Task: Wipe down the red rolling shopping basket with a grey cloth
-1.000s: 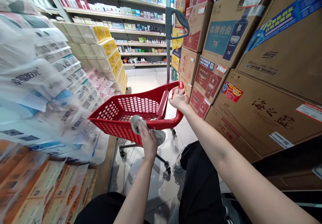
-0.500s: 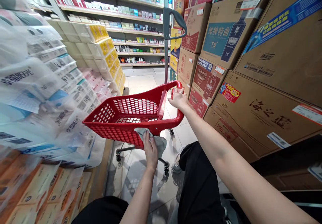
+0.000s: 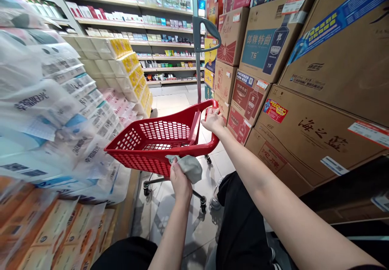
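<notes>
In front of me stands a red plastic shopping cart basket (image 3: 152, 150) on a wheeled frame, its perforated sides visible and nothing seen inside. My right hand (image 3: 213, 121) is closed around the red handle (image 3: 215, 141) at the basket's near end. A pale grey cloth (image 3: 192, 169) is gripped in my left hand (image 3: 180, 179), against or just beside the basket's near side below the rim. Part of the cloth hangs out to the right of the fingers. Behind the handle rises a grey pole with a loop-shaped grip (image 3: 209, 35).
Stacked cardboard cartons (image 3: 322, 128) form a wall on the right. Plastic-wrapped paper packs (image 3: 60, 112) are piled on the left, with orange packs (image 3: 60, 233) below. Stocked shelves (image 3: 170, 31) stand at the back. The cart's wheels (image 3: 203, 205) rest on pale floor tiles.
My left hand has turned and drawn slightly down, and the cloth now bunches out higher to its right. My right hand stays on the handle. The view has shifted slightly.
</notes>
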`<state>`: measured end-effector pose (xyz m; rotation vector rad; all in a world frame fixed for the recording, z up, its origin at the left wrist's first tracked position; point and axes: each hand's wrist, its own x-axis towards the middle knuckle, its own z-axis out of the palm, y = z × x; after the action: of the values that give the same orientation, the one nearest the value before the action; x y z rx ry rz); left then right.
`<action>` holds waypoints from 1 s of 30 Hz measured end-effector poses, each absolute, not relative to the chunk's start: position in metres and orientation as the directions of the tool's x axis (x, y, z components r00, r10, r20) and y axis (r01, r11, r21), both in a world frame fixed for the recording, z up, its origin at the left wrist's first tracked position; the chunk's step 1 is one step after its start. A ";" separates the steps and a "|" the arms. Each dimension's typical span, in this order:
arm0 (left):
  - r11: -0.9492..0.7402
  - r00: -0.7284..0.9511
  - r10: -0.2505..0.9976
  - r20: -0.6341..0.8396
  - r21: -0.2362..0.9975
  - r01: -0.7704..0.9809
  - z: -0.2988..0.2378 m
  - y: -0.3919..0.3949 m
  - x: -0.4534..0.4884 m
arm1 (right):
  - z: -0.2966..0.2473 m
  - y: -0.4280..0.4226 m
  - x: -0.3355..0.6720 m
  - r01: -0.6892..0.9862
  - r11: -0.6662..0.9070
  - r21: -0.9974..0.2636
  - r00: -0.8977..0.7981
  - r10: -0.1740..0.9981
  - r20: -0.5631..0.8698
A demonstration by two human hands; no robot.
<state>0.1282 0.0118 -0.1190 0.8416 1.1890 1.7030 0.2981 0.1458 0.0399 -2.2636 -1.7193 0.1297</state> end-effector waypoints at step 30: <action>-0.421 -0.393 0.710 0.583 0.800 0.427 -0.067 0.004 0.140 | 0.044 0.135 0.296 0.918 -0.247 -0.311 0.287 0.954 0.088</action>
<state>0.1397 0.0043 -0.0667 1.5865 1.5483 1.9035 0.2958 0.1349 0.0442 -2.2590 -1.7043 0.1707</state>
